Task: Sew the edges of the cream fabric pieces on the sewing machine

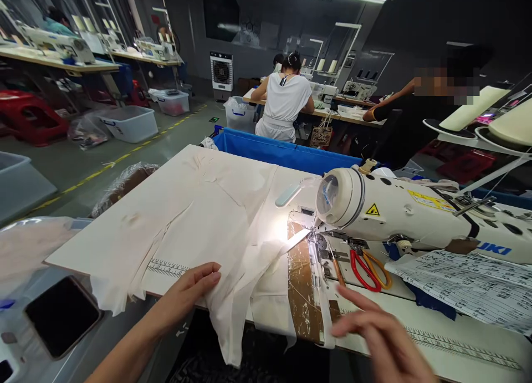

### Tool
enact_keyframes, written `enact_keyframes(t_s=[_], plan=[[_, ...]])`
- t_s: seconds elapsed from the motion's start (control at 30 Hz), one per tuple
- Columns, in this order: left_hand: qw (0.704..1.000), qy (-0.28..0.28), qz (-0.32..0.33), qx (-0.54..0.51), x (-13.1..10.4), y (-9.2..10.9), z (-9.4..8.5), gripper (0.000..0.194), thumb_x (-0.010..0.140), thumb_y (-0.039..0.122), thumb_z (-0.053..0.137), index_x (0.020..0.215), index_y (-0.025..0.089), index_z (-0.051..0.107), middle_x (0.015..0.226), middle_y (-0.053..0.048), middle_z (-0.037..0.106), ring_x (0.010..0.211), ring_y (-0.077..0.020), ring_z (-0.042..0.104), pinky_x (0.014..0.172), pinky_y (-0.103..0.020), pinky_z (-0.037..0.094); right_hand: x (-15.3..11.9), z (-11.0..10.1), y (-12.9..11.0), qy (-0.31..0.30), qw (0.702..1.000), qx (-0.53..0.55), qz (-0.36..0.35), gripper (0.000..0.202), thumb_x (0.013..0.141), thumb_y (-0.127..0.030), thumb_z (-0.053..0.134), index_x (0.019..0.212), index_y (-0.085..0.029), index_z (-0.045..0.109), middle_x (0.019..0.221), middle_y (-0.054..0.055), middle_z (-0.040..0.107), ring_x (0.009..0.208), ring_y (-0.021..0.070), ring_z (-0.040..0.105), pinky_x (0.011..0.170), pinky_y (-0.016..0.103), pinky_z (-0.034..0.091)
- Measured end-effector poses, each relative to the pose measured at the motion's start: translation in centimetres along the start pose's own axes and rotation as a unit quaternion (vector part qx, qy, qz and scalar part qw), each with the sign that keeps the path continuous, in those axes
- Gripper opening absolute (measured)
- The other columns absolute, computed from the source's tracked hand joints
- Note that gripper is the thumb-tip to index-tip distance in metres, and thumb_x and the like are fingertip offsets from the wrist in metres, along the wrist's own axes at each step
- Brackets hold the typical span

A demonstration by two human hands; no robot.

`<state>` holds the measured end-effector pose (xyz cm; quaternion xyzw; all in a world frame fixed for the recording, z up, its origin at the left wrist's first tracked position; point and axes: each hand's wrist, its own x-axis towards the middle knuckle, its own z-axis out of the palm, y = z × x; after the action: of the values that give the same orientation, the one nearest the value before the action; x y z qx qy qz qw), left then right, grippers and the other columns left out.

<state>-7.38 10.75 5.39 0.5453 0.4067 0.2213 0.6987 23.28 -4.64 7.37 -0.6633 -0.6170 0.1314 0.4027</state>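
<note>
A thin white fabric piece (233, 294) spreads over the table and hangs over its front edge. A narrow part of it runs up to the needle area of a white sewing machine (366, 205). At the left side of that cloth my left hand (197, 283) has thumb and fingers closed on its edge. My right hand (382, 327), slightly blurred, hovers in front of the machine with index finger stretched out and fingers apart, holding nothing. Closest to it is a white strip (325, 311) hanging over the front edge, beside a brown taped plate (301, 277).
Red-and-orange-handled scissors (366, 269) lie below the machine head, left of printed paper sheets (465, 280). A phone (63, 316) rests at lower left. A blue fabric bin (282, 151) borders the table's far side. Other people sit at machines behind, including one in white (286, 100).
</note>
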Motion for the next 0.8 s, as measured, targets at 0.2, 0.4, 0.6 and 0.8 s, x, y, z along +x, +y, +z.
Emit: enact_keyframes(t_s=[0.2,0.4,0.6,0.8], plan=[[0.999,0.047,0.016,-0.006,-1.4,-0.8,0.6,0.046,0.084,0.062,0.057,0.078,0.016,0.059,0.073,-0.001,0.051,0.070,-0.0148,0.044,0.064,-0.024,0.038,7.9,11.9,-5.4,-0.150,0.980,0.127,0.008,0.017,0.095,-0.026,0.040,0.105,-0.020,0.052,0.121,0.015,0.063,0.062,0.0133,0.064,0.070,0.035,0.054],[0.984,0.120,0.058,0.122,-2.4,-1.8,-1.9,0.044,0.089,0.061,0.047,0.076,0.019,0.057,0.080,-0.003,0.055,0.077,-0.0195,0.051,0.070,-0.028,0.043,8.6,10.3,-5.5,-0.161,0.984,0.077,-0.013,0.025,0.094,-0.029,0.041,0.073,-0.022,0.052,0.062,-0.002,0.054,0.058,0.0153,0.050,0.056,0.027,0.035],[0.874,0.230,0.166,0.394,-1.9,-1.7,-2.2,0.029,0.092,0.047,0.047,0.098,0.022,0.062,0.114,-0.010,0.056,0.101,-0.0260,0.051,0.063,-0.028,0.046,7.8,9.3,-6.4,-0.096,0.988,0.095,-0.077,0.022,0.097,-0.026,0.040,0.083,-0.020,0.056,0.062,-0.003,0.054,0.054,0.0118,0.051,0.054,0.024,0.036],[0.902,0.010,0.230,0.365,-0.7,1.7,1.4,0.046,0.094,0.031,0.046,0.139,0.030,0.040,0.130,-0.008,0.055,0.081,-0.0159,0.060,0.082,-0.031,0.051,7.5,9.8,-8.7,-0.182,0.952,0.009,-0.245,0.028,0.094,-0.018,0.036,0.083,-0.017,0.062,0.079,0.006,0.065,0.066,0.0174,0.059,0.057,0.028,0.045]])
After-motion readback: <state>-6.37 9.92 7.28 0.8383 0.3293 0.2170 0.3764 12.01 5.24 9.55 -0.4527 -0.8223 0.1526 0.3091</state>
